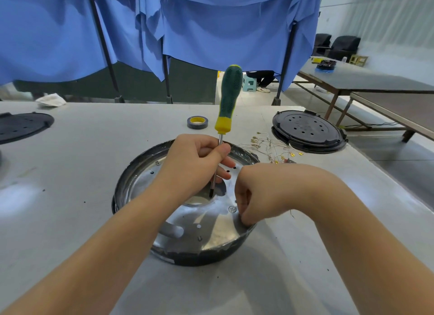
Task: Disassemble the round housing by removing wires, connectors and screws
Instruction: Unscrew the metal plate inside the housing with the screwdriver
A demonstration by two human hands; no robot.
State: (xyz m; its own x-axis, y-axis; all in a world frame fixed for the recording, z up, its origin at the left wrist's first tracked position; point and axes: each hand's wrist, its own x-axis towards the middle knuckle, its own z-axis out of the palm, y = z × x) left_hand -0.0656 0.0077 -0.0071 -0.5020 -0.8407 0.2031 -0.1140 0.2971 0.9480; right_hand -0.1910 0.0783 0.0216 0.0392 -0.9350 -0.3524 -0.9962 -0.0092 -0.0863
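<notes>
The round metal housing (141,176) with a black rim lies on the white table in front of me. My left hand (195,164) grips the steel shaft of a green and yellow screwdriver (229,96), which stands upright with its tip over the housing's centre hole. My right hand (256,195) is curled at the housing's right rim, fingertips down beside a silver screw (232,209); what the fingers pinch is hidden. A bundle of loose wires with brass connectors (270,148) lies on the table behind the housing.
A black round cover (307,130) lies at the back right, another black cover (21,127) at the far left. A roll of tape (197,122) sits behind the housing. Blue cloth screens stand beyond the table, and other tables are to the right.
</notes>
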